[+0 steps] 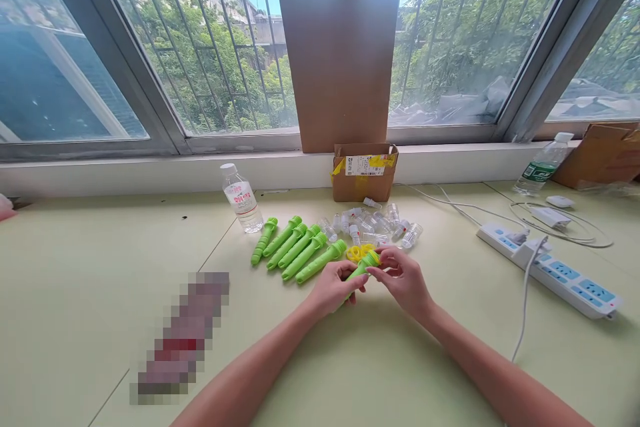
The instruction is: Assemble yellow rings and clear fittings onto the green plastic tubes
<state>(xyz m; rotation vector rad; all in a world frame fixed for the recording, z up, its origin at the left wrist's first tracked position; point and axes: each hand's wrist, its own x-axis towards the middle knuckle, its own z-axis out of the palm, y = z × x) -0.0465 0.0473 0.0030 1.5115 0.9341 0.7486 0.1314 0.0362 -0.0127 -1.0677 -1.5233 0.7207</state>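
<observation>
Near the back edge of the bench (pixel 90 280), the upright bottle (pixel 243 200) could be toppled if the row of green tubes (pixel 293 247) were knocked leftward. At mid-bench, another green tube (pixel 356 271) is held in the curled, closed fingers of the left hand (pixel 333 287); its smooth body could be twisted if gripped loosely. Loose yellow rings (pixel 354 253) could be scattered by a brushing knuckle. The fingers of the right hand (pixel 406 280) are partly bent against the ribbed end; whether anything is pinched cannot be told. Behind, clear containers (pixel 413 236) could be rolled by a nudge.
</observation>
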